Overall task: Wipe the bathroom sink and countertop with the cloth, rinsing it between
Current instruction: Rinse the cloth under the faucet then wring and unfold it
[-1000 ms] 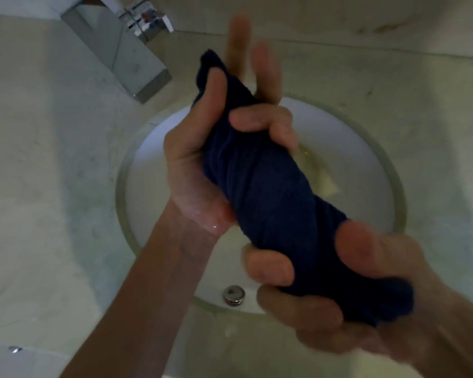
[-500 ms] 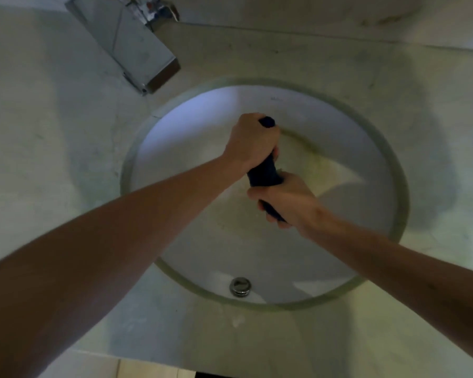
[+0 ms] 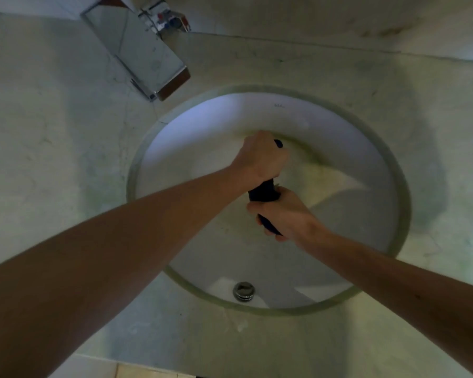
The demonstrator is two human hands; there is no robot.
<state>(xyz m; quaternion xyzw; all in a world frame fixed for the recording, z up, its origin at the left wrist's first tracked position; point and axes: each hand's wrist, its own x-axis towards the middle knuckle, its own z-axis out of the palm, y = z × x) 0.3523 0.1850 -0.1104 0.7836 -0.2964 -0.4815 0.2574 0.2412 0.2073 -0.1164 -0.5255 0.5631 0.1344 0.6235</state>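
The pale stone countertop (image 3: 52, 165) surrounds the round white sink (image 3: 325, 126), and the chrome faucet (image 3: 148, 55) stands on the countertop beyond the sink's far left edge, while a small metal overflow cap (image 3: 244, 290) sits on the sink's near wall. Over the middle of the sink the left hand (image 3: 261, 158) is closed in a fist around the far end of the dark blue cloth (image 3: 264, 190), which is rolled into a tight rope. The right hand (image 3: 286, 214) is closed around its near end, just beside the left hand, and a short piece of cloth shows between them.
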